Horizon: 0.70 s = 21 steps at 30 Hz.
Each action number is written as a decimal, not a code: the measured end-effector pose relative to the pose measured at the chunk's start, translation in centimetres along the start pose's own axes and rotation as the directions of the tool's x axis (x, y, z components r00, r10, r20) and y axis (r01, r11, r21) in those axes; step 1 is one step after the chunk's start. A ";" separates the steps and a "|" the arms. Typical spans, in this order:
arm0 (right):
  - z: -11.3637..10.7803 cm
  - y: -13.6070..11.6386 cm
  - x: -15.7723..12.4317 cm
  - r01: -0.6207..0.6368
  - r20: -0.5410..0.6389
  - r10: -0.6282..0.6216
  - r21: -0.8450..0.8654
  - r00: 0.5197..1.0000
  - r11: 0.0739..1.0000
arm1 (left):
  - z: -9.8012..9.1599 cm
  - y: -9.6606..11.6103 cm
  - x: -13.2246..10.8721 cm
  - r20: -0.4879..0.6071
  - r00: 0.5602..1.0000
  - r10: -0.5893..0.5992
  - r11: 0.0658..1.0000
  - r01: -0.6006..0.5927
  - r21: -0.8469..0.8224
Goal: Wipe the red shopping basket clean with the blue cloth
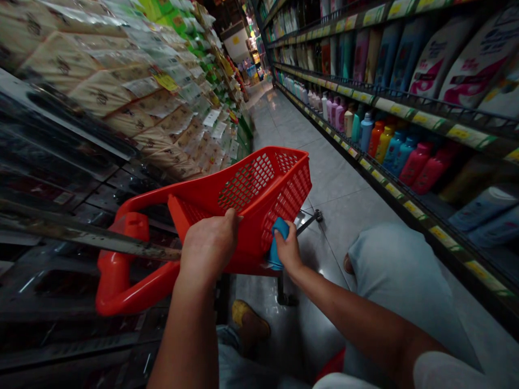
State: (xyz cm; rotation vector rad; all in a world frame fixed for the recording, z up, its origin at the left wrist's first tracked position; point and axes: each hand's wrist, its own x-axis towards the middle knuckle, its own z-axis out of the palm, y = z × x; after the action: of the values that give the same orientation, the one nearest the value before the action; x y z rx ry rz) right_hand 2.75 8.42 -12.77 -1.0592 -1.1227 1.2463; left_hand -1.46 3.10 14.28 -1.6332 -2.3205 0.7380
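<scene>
Red plastic wheeled shopping basket (247, 200), centre frame: light, stiff mesh, best held at the rim (211, 195) or looped handle (115, 275). Left hand (208, 248): grip closed on the rim. Right hand (290, 251): narrow grip around a blue item (281, 229).

The left hand (208, 249) clasps the rim of a red shopping trolley (292, 189); the right hand (288, 251) holds a blue item (274, 258) against its mesh side, near shelves of bottles (395, 109).
</scene>
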 end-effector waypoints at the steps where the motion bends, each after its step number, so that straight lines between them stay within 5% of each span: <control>1: 0.0 -0.8 0.0 0.059 0.046 -0.059 0.004 0.997 0.998 | 0.0 0.0 0.0 -0.009 1.000 0.002 1.000 -0.002 0.003; 4: -0.5 -1.3 -0.5 0.185 0.137 -0.184 0.010 0.973 0.983 | 0.1 0.0 0.0 -0.010 1.000 0.004 1.000 -0.004 0.005; 10: -1.2 3.4 -1.2 -0.036 -0.075 0.033 -0.029 0.997 0.999 | -0.2 0.1 -0.1 0.002 1.000 -0.013 1.000 0.013 0.016; 13: -0.5 1.8 0.6 -0.028 -0.090 0.026 -0.019 0.996 0.999 | -0.2 0.2 -0.1 -0.011 1.000 -0.024 1.000 0.025 0.008; 18: -0.8 -2.7 4.3 0.259 0.046 -0.258 -0.005 0.965 0.966 | 0.0 0.0 -0.2 -0.019 0.999 -0.047 0.999 0.047 -0.010; 21: -1.5 -1.6 5.3 0.162 -0.064 -0.163 -0.024 0.985 0.987 | 0.4 -0.6 -0.4 -0.032 0.998 -0.061 0.998 0.061 -0.013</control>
State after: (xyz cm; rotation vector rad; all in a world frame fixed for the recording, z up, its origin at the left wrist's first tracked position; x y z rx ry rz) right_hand 4.42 13.68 -11.13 -0.9946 -1.1480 1.0669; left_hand -1.96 2.47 14.25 -1.5599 -2.3457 0.6813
